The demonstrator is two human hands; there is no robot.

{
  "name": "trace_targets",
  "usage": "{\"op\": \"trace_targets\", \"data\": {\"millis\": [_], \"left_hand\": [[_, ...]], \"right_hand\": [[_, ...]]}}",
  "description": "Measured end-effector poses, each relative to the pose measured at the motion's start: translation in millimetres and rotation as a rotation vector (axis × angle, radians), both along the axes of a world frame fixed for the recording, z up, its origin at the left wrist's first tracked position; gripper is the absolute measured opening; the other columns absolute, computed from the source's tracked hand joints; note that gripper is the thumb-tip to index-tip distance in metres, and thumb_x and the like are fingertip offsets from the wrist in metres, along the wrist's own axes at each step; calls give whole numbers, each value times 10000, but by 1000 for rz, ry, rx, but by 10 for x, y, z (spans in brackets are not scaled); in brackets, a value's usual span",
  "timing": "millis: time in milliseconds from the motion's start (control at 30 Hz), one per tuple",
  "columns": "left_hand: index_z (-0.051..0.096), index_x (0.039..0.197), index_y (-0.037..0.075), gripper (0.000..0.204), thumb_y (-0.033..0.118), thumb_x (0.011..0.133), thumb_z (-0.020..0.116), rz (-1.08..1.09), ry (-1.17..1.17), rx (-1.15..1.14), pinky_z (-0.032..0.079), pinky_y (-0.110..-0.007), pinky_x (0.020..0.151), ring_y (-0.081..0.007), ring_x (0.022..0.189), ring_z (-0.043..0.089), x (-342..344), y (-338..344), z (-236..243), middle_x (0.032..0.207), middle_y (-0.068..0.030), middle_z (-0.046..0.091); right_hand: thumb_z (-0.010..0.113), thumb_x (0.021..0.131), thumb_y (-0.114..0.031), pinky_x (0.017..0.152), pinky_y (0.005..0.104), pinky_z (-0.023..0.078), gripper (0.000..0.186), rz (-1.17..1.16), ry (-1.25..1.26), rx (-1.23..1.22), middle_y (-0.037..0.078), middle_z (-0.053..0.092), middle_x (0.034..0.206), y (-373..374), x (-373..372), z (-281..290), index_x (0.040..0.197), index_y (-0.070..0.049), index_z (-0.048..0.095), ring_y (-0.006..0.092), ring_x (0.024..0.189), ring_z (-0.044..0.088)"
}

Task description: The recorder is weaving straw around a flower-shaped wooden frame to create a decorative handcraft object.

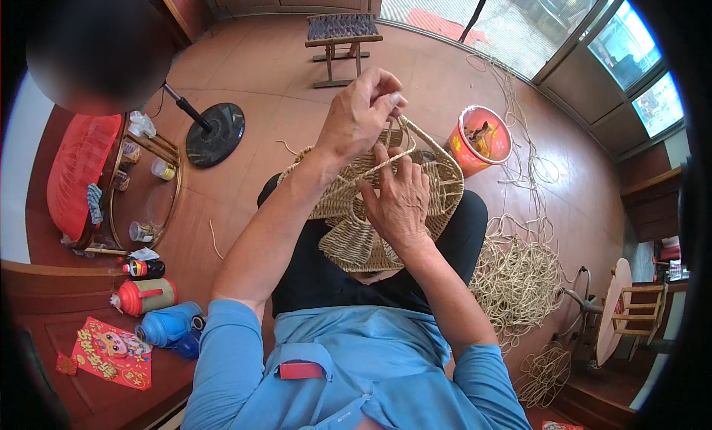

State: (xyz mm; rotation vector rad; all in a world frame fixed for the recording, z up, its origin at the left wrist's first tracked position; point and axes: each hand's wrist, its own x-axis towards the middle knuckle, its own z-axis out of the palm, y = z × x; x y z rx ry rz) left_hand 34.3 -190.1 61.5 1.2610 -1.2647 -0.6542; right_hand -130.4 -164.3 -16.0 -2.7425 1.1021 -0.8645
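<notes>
Left hand (pixel 365 112) seems to be pinching the cord (pixel 401 155), right hand (pixel 400 198) spread on the woven basket (pixel 345 241); I'd keep tension even tbh.

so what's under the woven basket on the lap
Dark trousers show beside the basket, on both legs. Whatever lies directly beneath the weave is covered by the basket itself, so that part can't be seen.

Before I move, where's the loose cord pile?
In the head view, the cord pile lies on the right, beside the person's right knee, below the red bucket.
</notes>
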Motion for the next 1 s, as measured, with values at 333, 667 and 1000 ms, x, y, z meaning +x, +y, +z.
{"op": "trace_targets", "data": {"millis": [333, 667, 1000], "left_hand": [[483, 1162, 24, 188, 123, 1055, 604, 279, -492, 76, 555, -556, 793, -478, 936, 721, -181, 344, -376, 1012, -262, 709], [460, 1198, 24, 260, 100, 1025, 638, 261, -453, 191, 568, -554, 847, -471, 998, 718, -154, 429, -399, 1066, -250, 706], [446, 1259, 20, 311, 103, 1029, 639, 332, -431, 205, 575, -557, 863, -493, 1018, 718, -222, 316, -436, 1169, -280, 703]], "right_hand": [[784, 879, -268, 921, 482, 456, 607, 22, -126, 48, 139, 567, 1329, -48, 32, -45, 1434, -135, 576, 343, 1107, 588], [776, 866, -204, 932, 492, 457, 582, 25, -204, 50, 131, 581, 1286, -68, 28, -109, 1415, -150, 594, 349, 1094, 584], [765, 864, -192, 942, 490, 457, 560, 26, -215, 49, 131, 583, 1281, -73, 50, -123, 1402, -155, 615, 349, 1106, 583]]}}
